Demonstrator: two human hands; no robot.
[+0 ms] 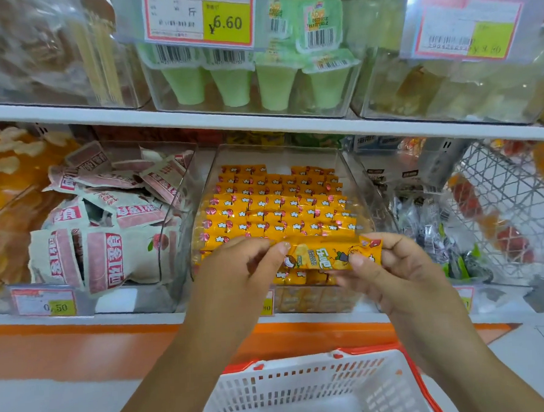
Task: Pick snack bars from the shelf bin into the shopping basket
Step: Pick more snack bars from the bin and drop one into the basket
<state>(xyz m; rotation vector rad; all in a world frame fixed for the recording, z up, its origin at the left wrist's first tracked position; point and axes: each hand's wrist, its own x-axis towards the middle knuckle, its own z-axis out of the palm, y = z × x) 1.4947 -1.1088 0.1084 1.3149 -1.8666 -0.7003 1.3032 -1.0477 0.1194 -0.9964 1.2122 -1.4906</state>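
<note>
holding a long orange foil-wrapped snack bar [330, 255] crosswise (long axis left to right), the left hand [236, 270] pinching its left end and the right hand [390, 272] its right end, just in front of the clear plastic shelf bin [356, 182]; the white slotted plastic shopping basket [289, 386] sits directly below.

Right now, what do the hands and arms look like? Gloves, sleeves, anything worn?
Left hand and right hand are bare: no gloves, rings or wristbands, and the nails are short. Left forearm and right forearm are bare down to the frame edge, with no sleeve or watch in view.
</note>
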